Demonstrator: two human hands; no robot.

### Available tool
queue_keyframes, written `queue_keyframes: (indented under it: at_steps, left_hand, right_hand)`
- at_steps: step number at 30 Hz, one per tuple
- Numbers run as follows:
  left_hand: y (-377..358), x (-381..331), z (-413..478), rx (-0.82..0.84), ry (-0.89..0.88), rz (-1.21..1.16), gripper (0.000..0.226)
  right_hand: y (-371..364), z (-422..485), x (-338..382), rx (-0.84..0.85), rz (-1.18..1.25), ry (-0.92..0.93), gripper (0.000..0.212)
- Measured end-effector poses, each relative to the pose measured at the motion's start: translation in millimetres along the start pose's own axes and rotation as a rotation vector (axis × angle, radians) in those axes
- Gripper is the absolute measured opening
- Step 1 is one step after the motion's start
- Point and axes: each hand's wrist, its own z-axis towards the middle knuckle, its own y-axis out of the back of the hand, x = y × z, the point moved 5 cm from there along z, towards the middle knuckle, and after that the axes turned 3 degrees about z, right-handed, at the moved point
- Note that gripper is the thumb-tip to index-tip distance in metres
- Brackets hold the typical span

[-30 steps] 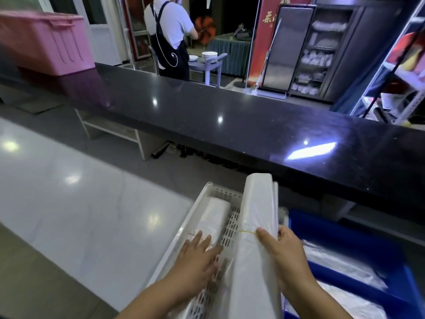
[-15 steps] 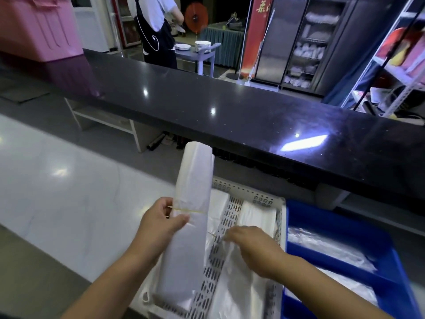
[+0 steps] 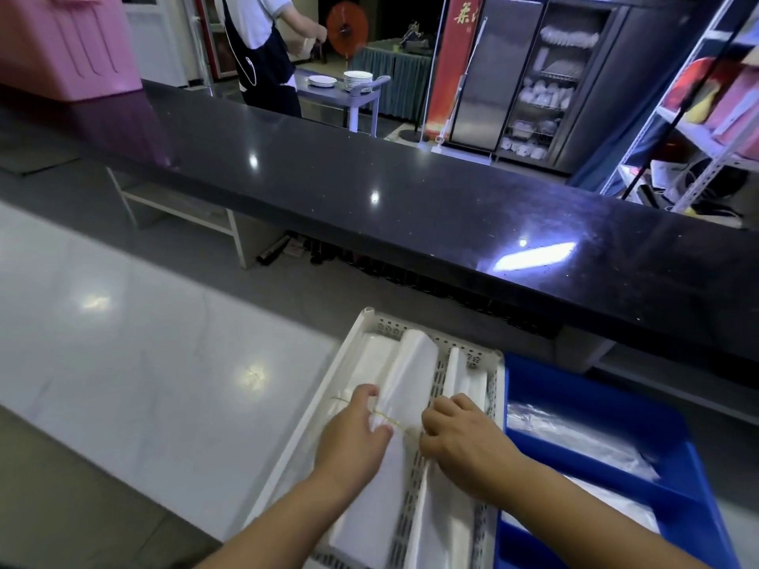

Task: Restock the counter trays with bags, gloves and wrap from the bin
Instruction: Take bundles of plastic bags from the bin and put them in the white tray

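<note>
White bag bundle (image 3: 410,373) w/ yellow band (image 3: 386,418); in tray (image 3: 347,351).

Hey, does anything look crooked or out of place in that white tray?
The banded bag bundle in the left hand lies skewed atop a second bundle, its edge overhanging the perforated divider of the white tray. Nothing looks spilled or torn.

The white perforated plastic tray (image 3: 356,336) sits near on the pale glossy lower worktop (image 3: 143,363), with the blue plastic bin (image 3: 595,384) just beside it on the right. In the tray, a rubber-banded bundle of clear plastic bags (image 3: 417,363) lies lengthwise left of centre (the left hand (image 3: 353,439) grips its middle), with a second bag bundle (image 3: 464,375) to its right. The long black stone counter (image 3: 410,190) runs behind both, and a pink plastic crate (image 3: 61,47) stands on its far left end.
</note>
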Motion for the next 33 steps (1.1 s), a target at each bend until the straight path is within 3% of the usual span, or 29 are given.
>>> queue_keyframes:
  at_steps: [8,13,18,20,25,27,30,33]
  left_hand:
    - [-31,3,1,0.104,-0.021,0.102,0.043]
    - [-33,0,-5,-0.023,-0.203,0.545,0.05]
    - [-53,15,-14,0.243,-0.395,0.647,0.058]
    - [-52,15,-17,0.227,-0.411,0.614,0.056]
    - [-37,-4,-27,-0.014,-0.334,0.389,0.042]
    - [-42,-12,-36,0.043,-0.372,0.399,0.053]
    - [-54,-19,-43,0.074,-0.575,0.701,0.068]
    - [-73,0,-48,0.361,-0.509,0.774,0.067]
  right_hand:
    - [2,-8,-4,-0.038,-0.001,-0.057,0.012]
    - [-6,-4,-5,-0.063,0.049,-0.083,0.026]
    - [-5,-2,-18,-0.118,0.147,-0.2,0.057]
    - [-10,2,-23,-0.098,0.201,-0.211,0.055]
    - [-23,5,-35,-0.082,0.299,-0.271,0.053]
    - [-31,10,-40,-0.011,0.313,-0.261,0.057]
    - [-44,20,-49,0.151,0.258,-0.268,0.066]
    - [-55,25,-58,0.223,0.292,-0.358,0.074]
